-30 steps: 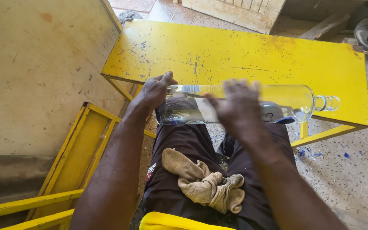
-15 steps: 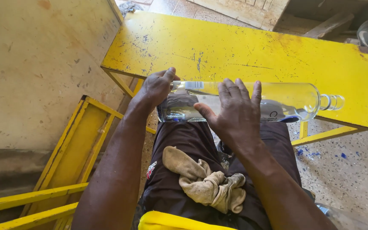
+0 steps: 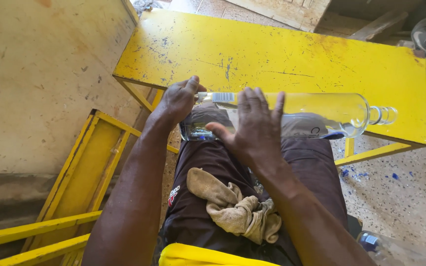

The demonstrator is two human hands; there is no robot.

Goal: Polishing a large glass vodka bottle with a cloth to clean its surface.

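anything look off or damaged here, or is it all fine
The yellow table is worn: its paint is scratched and chipped across the top. Blue flecks lie scattered on the speckled floor beside it. The clear glass bottle lies on its side across the lap, held by the left hand and right hand; no crack visible.

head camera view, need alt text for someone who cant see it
A seated person holds a clear glass bottle sideways across their knees, left hand gripping its base and right hand spread flat on its side. A tan rag lies in their lap, with a scuffed yellow table in front.
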